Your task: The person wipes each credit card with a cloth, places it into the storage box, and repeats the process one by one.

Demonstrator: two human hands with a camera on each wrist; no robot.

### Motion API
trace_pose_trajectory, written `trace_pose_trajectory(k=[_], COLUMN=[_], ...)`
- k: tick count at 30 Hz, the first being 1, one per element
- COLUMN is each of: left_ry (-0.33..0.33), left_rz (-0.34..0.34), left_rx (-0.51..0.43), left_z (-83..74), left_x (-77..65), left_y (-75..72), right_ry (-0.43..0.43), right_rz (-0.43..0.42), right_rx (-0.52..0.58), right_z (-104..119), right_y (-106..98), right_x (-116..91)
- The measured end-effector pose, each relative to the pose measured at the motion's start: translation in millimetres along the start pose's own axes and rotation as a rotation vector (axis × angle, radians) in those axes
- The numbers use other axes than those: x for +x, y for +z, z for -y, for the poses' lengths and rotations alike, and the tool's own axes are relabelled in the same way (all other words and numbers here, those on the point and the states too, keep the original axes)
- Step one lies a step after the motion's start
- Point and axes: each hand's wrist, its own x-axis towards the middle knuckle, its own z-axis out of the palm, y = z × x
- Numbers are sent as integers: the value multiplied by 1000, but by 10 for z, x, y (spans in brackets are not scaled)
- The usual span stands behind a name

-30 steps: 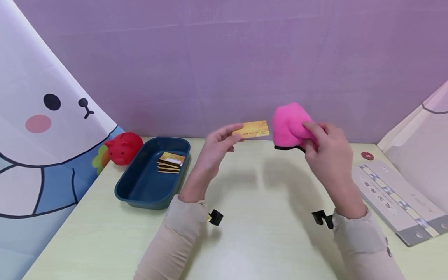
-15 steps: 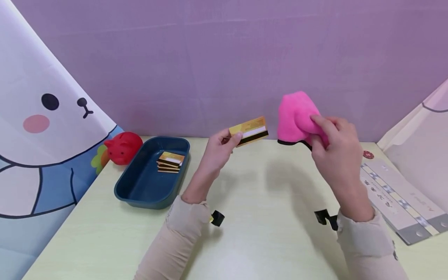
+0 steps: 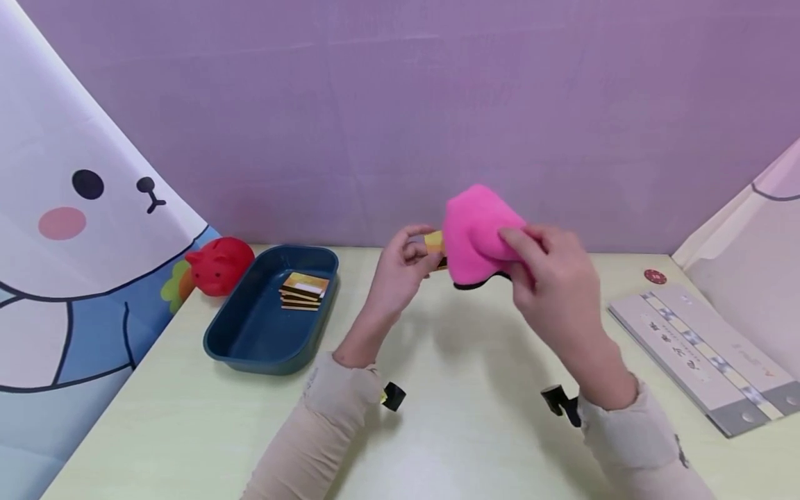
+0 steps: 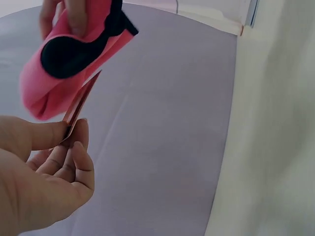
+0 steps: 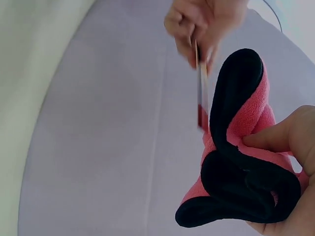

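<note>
My left hand [image 3: 403, 267] pinches a gold bank card [image 3: 434, 242] between thumb and fingers, raised above the table. My right hand [image 3: 556, 292] grips a bunched pink fleece cloth [image 3: 478, 232] with black edging. From the head view, the cloth hides most of the card. In the left wrist view the card [image 4: 81, 103] stands edge-on, its far part right beside the pink cloth [image 4: 54, 93]. The right wrist view looks onto the folded black edge of the cloth [image 5: 236, 167], with the card [image 5: 202, 93] alongside it.
A dark blue tray [image 3: 250, 340] stands at the left, with several gold cards [image 3: 303, 290] stacked inside. Beyond its left side sits a red pig figure [image 3: 220, 266]. At the right lie a flat grey-white case [image 3: 700, 354] and a red chip [image 3: 655, 276]. A purple backdrop [image 3: 400, 125] rises behind the table.
The left hand has turned the card from its numbered face to its striped face. My right hand first rose slightly rightward, then brought the cloth left, over the card.
</note>
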Motion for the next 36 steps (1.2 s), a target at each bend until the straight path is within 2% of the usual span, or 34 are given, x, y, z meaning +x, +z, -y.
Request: trace_pose_trajectory(k=[6,11,15,21,27,32,36], left_ry=[-10,-85,-115,-103,-109,-92,-68], left_rz=[6,12,31,54,35,32,18], left_rx=[19,0,-16,-22,-43,-66,-47], left_z=[50,50,10,-71,-121,-131,-97], left_x=[-35,-42,-33,-22,-15,-11,3], left_y=[89,97,67,-42,-157,-190,-168], right_ry=[-111,-115,-70,43,141,228,222], right_rz=[14,48,106,143,109,89,44], right_rx=[-6,-19,-44,-83,-128,-142,-96], right_z=[102,126,97,-31,-222,-326,-331], right_y=[149,213,190,109,42,-23,-67], right_x=[-57,-92,-95,-66,-48,-36,-10])
